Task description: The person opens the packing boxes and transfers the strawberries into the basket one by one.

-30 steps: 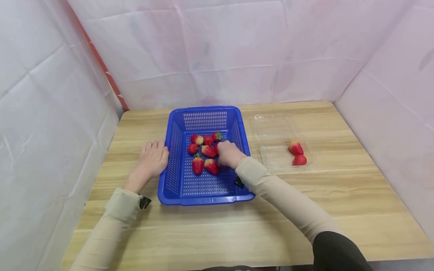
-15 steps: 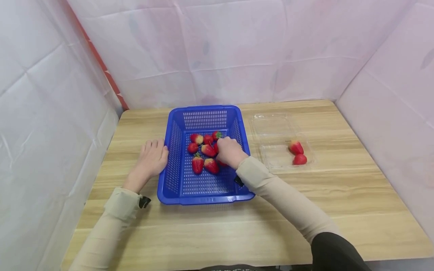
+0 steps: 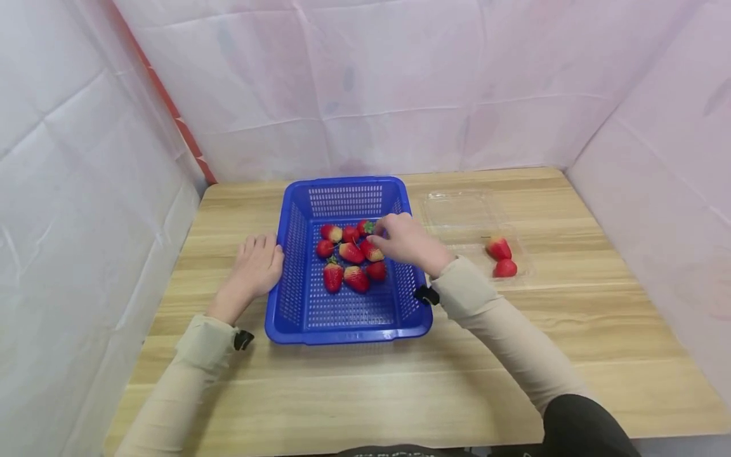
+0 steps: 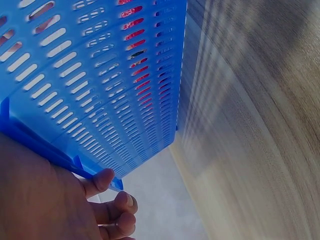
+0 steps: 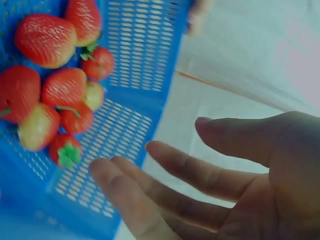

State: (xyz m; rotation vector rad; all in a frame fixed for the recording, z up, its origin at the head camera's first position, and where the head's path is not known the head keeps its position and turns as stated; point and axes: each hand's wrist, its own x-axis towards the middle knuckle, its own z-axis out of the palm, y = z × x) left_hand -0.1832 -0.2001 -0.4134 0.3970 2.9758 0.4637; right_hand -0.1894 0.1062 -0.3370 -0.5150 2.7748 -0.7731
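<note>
Several strawberries (image 3: 356,279) and small round red fruits (image 3: 325,248) lie in a blue perforated basket (image 3: 348,336). My right hand (image 3: 408,240) hovers over the basket's right side, near a strawberry with a green leaf cap (image 3: 365,228). In the right wrist view its fingers (image 5: 185,172) are spread, thumb apart, and hold nothing. At the basket's left rim, my left hand (image 3: 259,263) rests with its thumb against the edge. From the left wrist view, the loosely bent fingers (image 4: 117,210) sit beside the rim without wrapping it.
To the basket's right lies a hinged clear plastic box (image 3: 457,209) with its lid laid back, two red fruits (image 3: 502,257) inside. Everything stands on a wooden table (image 3: 365,393). White curtains (image 3: 388,114) enclose the back and both sides.
My right hand has lifted from the fruits and shifted up and right, its fingers parting. A strawberry and a round red fruit beneath it are now uncovered. My left hand stays in place.
</note>
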